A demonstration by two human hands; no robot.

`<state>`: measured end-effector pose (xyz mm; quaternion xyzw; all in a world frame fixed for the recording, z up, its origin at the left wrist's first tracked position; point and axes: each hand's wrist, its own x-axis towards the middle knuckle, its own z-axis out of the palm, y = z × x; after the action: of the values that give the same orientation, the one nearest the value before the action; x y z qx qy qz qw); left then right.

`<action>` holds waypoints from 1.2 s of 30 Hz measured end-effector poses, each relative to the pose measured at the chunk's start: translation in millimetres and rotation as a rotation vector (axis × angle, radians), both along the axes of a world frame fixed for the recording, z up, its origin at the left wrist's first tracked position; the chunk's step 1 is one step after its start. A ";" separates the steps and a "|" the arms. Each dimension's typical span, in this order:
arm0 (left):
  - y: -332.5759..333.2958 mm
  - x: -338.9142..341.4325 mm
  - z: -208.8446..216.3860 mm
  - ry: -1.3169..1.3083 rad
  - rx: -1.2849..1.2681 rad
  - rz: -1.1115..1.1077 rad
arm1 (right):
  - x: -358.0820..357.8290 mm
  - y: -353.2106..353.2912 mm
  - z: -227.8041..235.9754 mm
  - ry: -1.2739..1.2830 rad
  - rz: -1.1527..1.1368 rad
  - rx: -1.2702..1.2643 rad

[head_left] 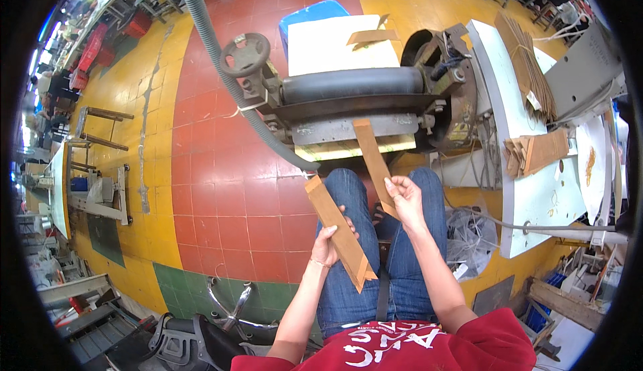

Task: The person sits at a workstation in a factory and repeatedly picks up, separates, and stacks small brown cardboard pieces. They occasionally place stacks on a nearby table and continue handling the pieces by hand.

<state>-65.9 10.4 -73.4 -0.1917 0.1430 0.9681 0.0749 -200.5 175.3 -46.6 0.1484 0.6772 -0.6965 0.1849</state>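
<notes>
My left hand (326, 242) grips a small stack of flat brown leather-like strips (345, 245) with slanted ends, held above my left thigh. Between the thumb and fingers of my right hand (406, 201) is a single brown strip (372, 154). Its far end rests against the grey metal plate (375, 128) at the front of a roller machine. Behind that plate lies a wide dark roller (353, 84). Another brown strip (372, 36) sits on the white board (321, 48) beyond the roller.
On the right, a pale table (495, 83) bears a tied bundle of long brown strips (529, 69) and a pile of shorter pieces (536, 151). A handwheel (245, 55) and a grey hose (209, 36) stand left of the roller. A clear plastic bag (470, 240) is beside my right leg.
</notes>
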 end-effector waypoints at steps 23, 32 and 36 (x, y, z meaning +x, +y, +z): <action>6.6 -15.0 -10.3 -0.013 0.131 -0.128 | -291.8 -133.1 220.1 1.215 0.548 0.781; -6.9 -11.2 -7.0 -0.094 0.107 -0.070 | -447.5 -170.4 39.1 0.965 1.434 1.861; -6.5 -12.0 -15.5 -0.102 0.150 -0.084 | -467.3 -166.7 -5.0 0.959 1.523 1.822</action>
<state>-77.9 3.9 -88.9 -0.2285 0.0739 0.9611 0.1366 -667.7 8.6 -51.6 -0.4673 0.8195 0.3145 0.1056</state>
